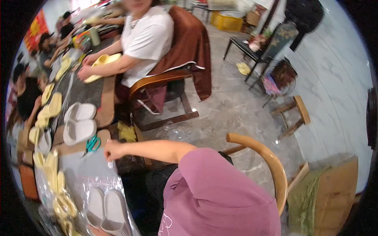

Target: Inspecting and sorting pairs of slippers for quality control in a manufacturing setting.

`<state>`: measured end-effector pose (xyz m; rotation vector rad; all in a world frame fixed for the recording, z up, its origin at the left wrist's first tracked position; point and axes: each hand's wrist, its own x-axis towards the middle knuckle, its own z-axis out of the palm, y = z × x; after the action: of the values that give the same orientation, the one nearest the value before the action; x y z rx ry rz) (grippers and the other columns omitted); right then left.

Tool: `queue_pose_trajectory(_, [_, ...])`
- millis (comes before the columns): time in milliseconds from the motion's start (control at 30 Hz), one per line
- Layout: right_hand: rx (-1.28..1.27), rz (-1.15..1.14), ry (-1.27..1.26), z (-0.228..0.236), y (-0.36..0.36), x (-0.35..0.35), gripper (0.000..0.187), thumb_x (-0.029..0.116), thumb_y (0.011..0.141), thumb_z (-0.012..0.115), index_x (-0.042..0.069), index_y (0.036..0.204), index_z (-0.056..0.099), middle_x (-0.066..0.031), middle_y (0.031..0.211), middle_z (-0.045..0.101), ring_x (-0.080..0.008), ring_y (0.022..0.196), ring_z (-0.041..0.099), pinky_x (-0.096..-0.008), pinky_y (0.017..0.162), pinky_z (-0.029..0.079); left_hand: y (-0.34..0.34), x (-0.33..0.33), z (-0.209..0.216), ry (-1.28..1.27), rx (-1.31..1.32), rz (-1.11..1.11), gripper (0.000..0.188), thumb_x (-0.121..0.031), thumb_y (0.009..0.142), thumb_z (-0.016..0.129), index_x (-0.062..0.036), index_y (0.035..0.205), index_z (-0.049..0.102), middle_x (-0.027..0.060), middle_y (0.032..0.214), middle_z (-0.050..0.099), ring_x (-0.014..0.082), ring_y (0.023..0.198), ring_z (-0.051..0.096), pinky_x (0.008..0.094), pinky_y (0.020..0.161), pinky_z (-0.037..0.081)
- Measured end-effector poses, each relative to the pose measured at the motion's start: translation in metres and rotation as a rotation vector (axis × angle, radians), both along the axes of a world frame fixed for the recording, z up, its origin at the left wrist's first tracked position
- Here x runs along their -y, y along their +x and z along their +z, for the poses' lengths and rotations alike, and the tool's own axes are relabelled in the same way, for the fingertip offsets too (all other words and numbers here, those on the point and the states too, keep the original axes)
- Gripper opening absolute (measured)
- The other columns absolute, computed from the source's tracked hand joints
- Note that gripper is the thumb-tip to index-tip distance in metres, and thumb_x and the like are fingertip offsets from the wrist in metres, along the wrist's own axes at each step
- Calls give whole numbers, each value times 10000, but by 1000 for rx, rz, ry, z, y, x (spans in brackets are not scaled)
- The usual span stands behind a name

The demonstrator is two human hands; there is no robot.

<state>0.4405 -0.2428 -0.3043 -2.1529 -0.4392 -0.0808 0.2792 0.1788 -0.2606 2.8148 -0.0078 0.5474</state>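
Note:
My right hand point(113, 150) reaches out to the left over the table edge, its fingers closed in a pinch. A small whitish bit shows below the fingers, too small to name. Just beyond that hand lie teal-handled scissors point(93, 144). Only a sliver of my left hand point(97, 231) shows at the lower edge, against a pair of light grey slippers point(112, 210) on clear plastic sheeting point(88, 169); its fingers are mostly hidden. Another pair of grey slippers point(80, 131) sits farther up the table, past the scissors.
Yellow slippers point(51, 169) line the table's far side. A person in a white shirt point(147, 37) handles a yellow slipper point(103, 65); more people sit opposite. Behind me are a curved wooden chair back point(271, 161), a wooden stool point(301, 110) and leaning cardboard point(336, 192).

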Motion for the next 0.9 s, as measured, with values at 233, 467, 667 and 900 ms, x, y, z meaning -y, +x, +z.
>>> queue_pose_trajectory(233, [425, 99, 125, 60, -40, -73, 114, 190, 742, 652, 86, 789, 655, -102, 803, 625, -302, 849, 543, -414, 799, 403, -98, -3, -5, -321, -175, 167, 548, -183, 950, 371, 41, 1421, 202, 227, 1485, 195, 355, 1376, 189, 407, 1135, 130])
queue_pose_trajectory(467, [419, 646, -258, 82, -93, -191, 433, 274, 711, 706, 82, 1080, 582, -94, 1022, 530, -263, 1019, 466, -402, 862, 358, -141, 48, 4, -97, -230, 390, 538, -178, 926, 376, 49, 1398, 250, 231, 1448, 266, 376, 1355, 222, 460, 1123, 133])
queue_pose_trajectory(667, [550, 637, -229, 58, -87, -224, 280, 134, 684, 642, 77, 953, 595, -69, 838, 548, -260, 839, 542, -393, 731, 378, -141, 58, -2, -94, -195, 439, 616, -264, 926, 391, 60, 1409, 189, 208, 1441, 287, 369, 1349, 232, 473, 1122, 102])
queue_pose_trajectory(900, [527, 501, -354, 57, -20, -180, 194, 74, 659, 568, 64, 849, 612, -102, 826, 569, -296, 791, 560, -423, 712, 398, -141, 60, 1, 76, -228, 421, 630, -357, 893, 483, 9, 1378, 319, 207, 1451, 277, 369, 1354, 223, 499, 1112, 112])
